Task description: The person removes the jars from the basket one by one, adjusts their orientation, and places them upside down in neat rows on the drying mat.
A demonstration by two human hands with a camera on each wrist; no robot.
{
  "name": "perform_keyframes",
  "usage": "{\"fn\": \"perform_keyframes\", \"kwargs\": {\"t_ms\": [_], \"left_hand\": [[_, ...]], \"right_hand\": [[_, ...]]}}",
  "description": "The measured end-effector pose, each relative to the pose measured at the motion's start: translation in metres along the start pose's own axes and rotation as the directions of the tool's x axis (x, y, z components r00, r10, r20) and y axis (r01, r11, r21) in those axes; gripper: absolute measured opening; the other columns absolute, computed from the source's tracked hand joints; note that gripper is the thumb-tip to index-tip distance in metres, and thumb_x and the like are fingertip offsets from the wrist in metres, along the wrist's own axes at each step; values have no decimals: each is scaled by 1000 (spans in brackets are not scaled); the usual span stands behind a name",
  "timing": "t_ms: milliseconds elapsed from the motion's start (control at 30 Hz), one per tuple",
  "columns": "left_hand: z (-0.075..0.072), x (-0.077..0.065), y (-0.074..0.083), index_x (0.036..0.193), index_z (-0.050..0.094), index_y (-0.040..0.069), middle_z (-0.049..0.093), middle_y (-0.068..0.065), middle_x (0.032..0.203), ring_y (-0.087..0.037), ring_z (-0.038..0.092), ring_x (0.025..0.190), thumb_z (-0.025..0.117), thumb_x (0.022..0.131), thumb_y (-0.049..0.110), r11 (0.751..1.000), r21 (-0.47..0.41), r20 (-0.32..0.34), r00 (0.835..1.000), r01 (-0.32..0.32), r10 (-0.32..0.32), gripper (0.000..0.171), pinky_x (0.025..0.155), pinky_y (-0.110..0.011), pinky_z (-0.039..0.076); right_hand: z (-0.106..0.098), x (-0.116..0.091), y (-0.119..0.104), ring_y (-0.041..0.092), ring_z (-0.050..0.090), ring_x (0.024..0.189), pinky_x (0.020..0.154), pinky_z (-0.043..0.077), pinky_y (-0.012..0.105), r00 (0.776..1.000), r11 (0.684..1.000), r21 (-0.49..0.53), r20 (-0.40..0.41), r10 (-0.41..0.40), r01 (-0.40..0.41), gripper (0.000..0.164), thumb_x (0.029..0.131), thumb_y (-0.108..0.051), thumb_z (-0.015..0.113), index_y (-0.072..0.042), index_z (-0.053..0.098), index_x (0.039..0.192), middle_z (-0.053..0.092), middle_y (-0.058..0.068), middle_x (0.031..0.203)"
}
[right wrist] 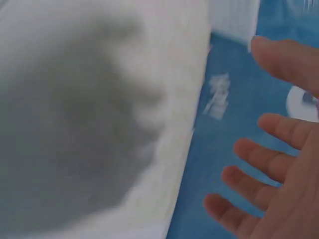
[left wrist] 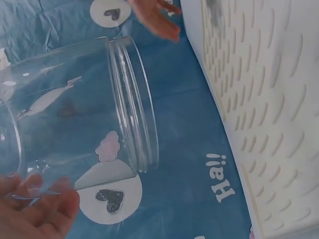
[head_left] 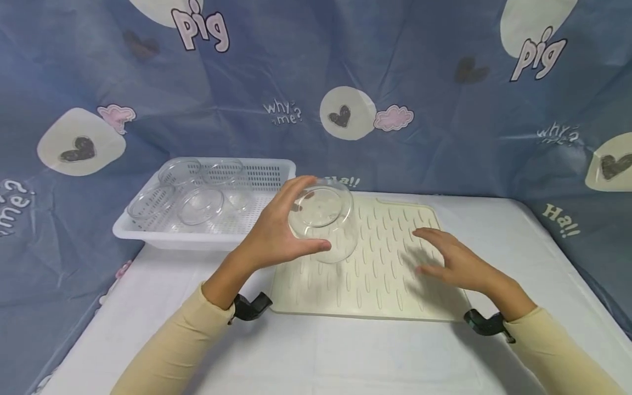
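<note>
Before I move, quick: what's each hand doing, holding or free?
Left hand: holding a clear jar, thumb and fingers around its side.
Right hand: open, holding nothing, above the cream mat.

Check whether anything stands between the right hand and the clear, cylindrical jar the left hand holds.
Nothing visible does: between the right hand and the jar in the left hand, only open space shows above the cream, rectangular, ridged mat.

A white table (head_left: 385, 356) carries a basket (head_left: 187, 240) — and a mat (head_left: 345, 299).
</note>
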State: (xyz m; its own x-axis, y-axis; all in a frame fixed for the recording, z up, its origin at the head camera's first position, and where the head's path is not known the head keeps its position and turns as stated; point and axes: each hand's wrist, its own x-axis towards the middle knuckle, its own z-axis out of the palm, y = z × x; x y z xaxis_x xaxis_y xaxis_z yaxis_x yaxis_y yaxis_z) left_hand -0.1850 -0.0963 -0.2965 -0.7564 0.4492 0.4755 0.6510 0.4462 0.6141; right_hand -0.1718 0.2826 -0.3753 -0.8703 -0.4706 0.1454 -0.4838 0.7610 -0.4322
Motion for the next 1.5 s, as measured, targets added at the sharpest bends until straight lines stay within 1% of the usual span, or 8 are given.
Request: {"fn": "perform_keyframes", "kwargs": {"t_ms": [167,333,467,600,833,1100,1300,1500], "left_hand": [[-3,2,-1,153,34,19,35,0,158,-20,35,147,89,69,38,997,29,27,997,70,-71,102,116,-53,36],[-2,8,-2,155,29,20,32,0,159,-22,32,149,88,72,40,994,36,25,995,101,-101,104,116,-56,35],[3,16,-4,157,26,22,32,-1,159,-23,32,148,87,72,42,994,36,18,994,107,-108,106,116,-56,35],[9,24,-8,157,26,21,32,-2,159,-23,34,147,86,72,44,992,42,19,993,118,-119,106,116,-55,36],[16,33,-13,157,24,23,29,-1,161,-23,33,148,84,75,45,987,44,52,986,157,-159,104,114,-55,37],[23,36,-16,157,24,23,28,-2,161,-25,34,147,84,75,44,980,25,76,977,196,-198,105,115,-55,37],[34,48,-15,158,22,23,28,-2,161,-25,35,147,83,75,49,978,39,103,973,203,-206,106,114,-56,38],[40,59,-15,158,23,22,29,-2,161,-23,35,147,82,74,51,975,75,124,968,208,-217,106,116,-57,35]], "right_hand": [[-13,-25,31,56,39,132,101,38,68,997,998,-46,63,53,-50,73,84,-20,78,8,44,141,40,35,146],[-10,-37,49,57,37,133,102,38,69,981,992,-20,148,123,-121,77,82,-26,80,8,43,141,37,37,148],[-6,-43,55,58,35,135,103,36,69,967,985,0,190,172,-175,81,80,-31,81,8,45,140,36,37,148],[-2,-46,58,59,35,132,101,37,70,969,986,-14,184,166,-167,79,77,-27,83,8,48,138,36,38,147],[5,-50,57,56,29,134,101,37,69,949,976,-37,230,216,-213,88,77,-29,83,8,39,144,29,36,152],[8,-50,57,55,32,132,99,39,68,956,979,-72,213,202,-191,86,77,-29,83,8,41,143,31,37,151],[9,-52,60,55,34,131,99,39,68,963,983,-74,201,180,-169,84,77,-27,83,9,43,142,28,36,154],[10,-51,60,53,36,129,98,41,67,970,987,-88,188,151,-137,82,77,-26,83,7,45,142,31,31,155]]}}
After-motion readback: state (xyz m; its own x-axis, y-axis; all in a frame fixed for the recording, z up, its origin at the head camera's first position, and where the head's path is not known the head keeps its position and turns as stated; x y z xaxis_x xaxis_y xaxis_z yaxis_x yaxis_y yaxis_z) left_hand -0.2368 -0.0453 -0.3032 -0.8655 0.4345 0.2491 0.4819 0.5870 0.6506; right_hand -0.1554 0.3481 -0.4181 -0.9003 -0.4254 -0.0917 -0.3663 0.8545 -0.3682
